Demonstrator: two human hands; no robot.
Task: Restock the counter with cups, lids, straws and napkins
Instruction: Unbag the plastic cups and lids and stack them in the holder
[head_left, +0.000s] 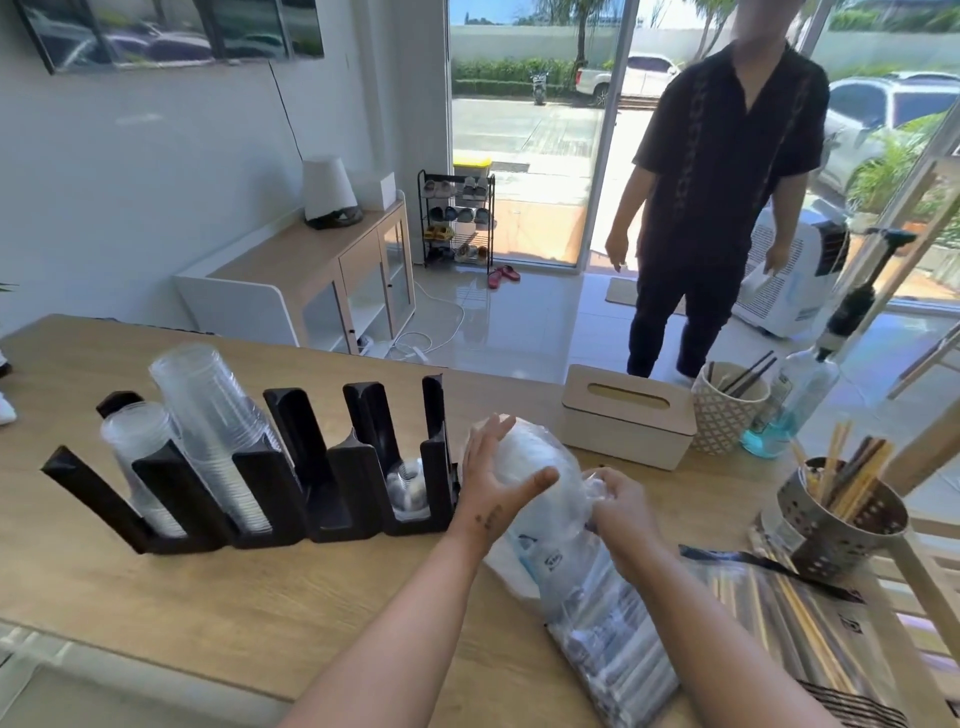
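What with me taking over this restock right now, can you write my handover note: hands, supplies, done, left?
Left hand grips the wrapped pack from above; right hand pinches its bunched plastic end. Contents unclear.
Black rack: two left slots hold cup stacks, third looks empty, fourth holds a low stack.
Bagged straws lie on the counter; metal holder has some straws.
Done: cups in. Left: open pack, fill rack, top up straws, check tissue box.
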